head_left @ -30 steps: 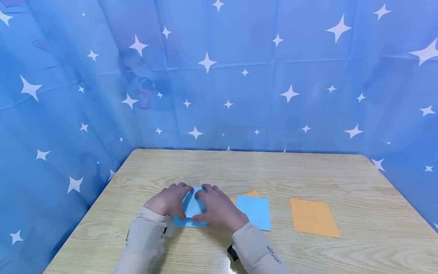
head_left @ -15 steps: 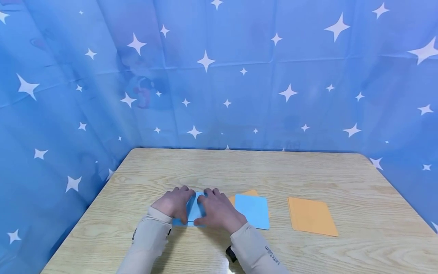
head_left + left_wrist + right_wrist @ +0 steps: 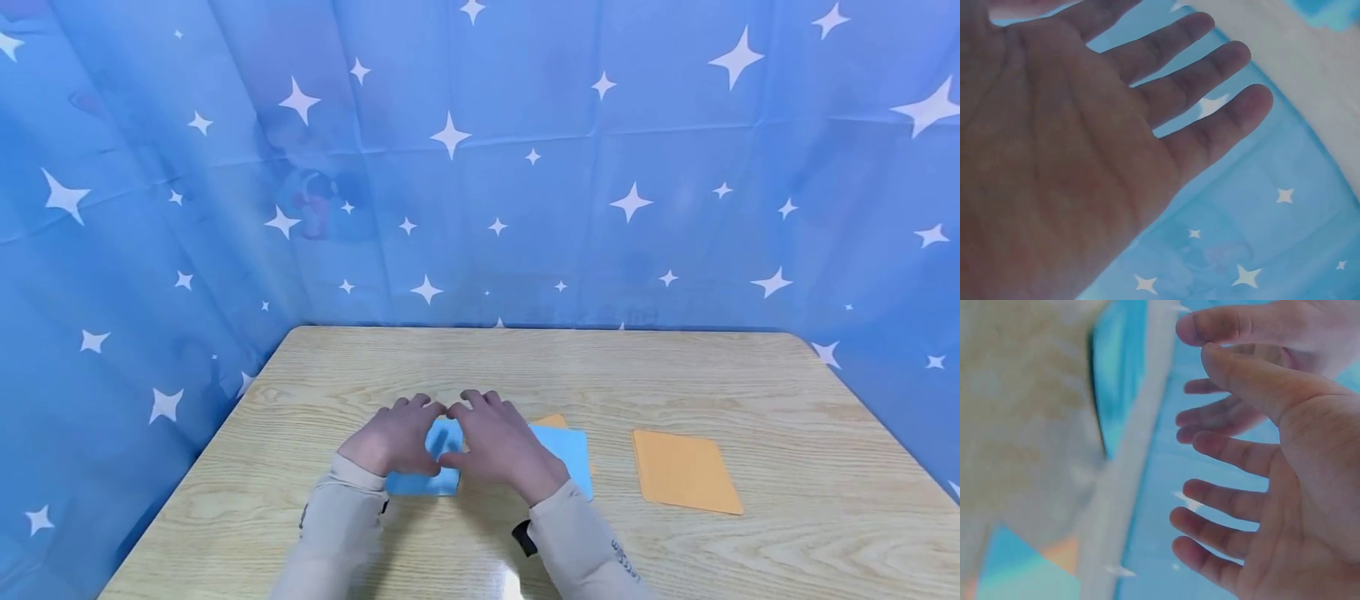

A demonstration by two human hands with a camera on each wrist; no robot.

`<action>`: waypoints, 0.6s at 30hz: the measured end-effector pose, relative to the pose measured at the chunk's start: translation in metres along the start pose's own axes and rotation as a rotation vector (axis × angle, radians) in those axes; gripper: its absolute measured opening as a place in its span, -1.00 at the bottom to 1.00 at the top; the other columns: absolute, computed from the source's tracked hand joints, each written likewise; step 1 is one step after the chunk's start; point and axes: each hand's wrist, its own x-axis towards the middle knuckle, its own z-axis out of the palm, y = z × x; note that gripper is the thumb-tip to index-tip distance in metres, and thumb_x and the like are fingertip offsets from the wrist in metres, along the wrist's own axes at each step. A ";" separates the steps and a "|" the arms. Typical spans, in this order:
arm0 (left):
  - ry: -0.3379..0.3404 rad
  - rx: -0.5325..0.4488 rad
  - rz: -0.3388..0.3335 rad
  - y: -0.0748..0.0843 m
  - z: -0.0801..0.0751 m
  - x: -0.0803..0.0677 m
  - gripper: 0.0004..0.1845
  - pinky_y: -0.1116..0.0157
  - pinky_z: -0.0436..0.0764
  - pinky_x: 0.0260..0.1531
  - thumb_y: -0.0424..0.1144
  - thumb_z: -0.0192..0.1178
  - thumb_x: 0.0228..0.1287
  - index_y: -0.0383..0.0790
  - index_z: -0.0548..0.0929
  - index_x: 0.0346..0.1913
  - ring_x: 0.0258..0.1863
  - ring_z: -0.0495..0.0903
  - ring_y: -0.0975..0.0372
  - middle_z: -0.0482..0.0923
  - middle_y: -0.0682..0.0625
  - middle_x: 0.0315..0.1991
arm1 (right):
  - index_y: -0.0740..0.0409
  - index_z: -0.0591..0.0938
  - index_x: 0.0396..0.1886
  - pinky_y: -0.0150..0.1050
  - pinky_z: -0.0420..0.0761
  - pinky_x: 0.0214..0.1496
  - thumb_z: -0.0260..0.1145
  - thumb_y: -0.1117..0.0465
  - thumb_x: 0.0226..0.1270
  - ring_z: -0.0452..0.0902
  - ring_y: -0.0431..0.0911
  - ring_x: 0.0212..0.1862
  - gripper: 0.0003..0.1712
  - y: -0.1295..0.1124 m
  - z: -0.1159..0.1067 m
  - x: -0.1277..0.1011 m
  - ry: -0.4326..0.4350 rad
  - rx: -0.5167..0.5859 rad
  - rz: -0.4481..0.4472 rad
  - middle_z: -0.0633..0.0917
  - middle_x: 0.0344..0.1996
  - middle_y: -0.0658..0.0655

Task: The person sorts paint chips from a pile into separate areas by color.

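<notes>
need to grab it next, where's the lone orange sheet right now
In the head view the orange sheet lies flat on the wooden table, alone to the right of the blue sheet and both hands.

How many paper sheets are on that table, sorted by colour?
Blue paper sheets: 2, one under the hands, one to its right.
Orange paper sheets: 2, one peeking out behind the blue, one lying alone.
Total: 4

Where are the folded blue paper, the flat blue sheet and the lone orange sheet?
Folded blue paper (image 3: 423, 482), head view, near edge.
Flat blue sheet (image 3: 573, 454), head view, right part.
Lone orange sheet (image 3: 684, 471), head view, middle.
</notes>
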 end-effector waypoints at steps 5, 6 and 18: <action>0.038 -0.035 0.054 0.019 -0.011 -0.002 -0.17 -0.19 0.40 0.29 -0.14 0.51 0.05 -0.18 0.45 0.43 0.41 0.33 -0.15 0.34 -0.19 0.44 | 0.09 0.57 0.34 0.25 0.31 0.44 0.40 -0.15 0.37 0.28 0.26 0.47 -0.33 0.015 -0.023 -0.014 0.074 0.042 0.024 0.41 0.45 0.24; 0.047 -0.040 0.066 0.023 -0.013 -0.002 -0.16 -0.18 0.40 0.29 -0.12 0.51 0.07 -0.19 0.43 0.44 0.42 0.32 -0.15 0.33 -0.20 0.45 | 0.11 0.57 0.32 0.25 0.31 0.43 0.41 -0.14 0.35 0.29 0.26 0.46 -0.34 0.019 -0.028 -0.018 0.097 0.046 0.028 0.43 0.44 0.25; 0.103 -0.041 0.174 0.070 -0.013 0.003 -0.06 -0.16 0.39 0.34 -0.02 0.56 0.08 -0.15 0.36 0.51 0.49 0.26 -0.14 0.27 -0.18 0.52 | 0.15 0.51 0.39 0.32 0.36 0.34 0.45 -0.11 0.31 0.33 0.26 0.41 -0.25 0.069 -0.059 -0.074 0.150 -0.018 -0.001 0.46 0.41 0.25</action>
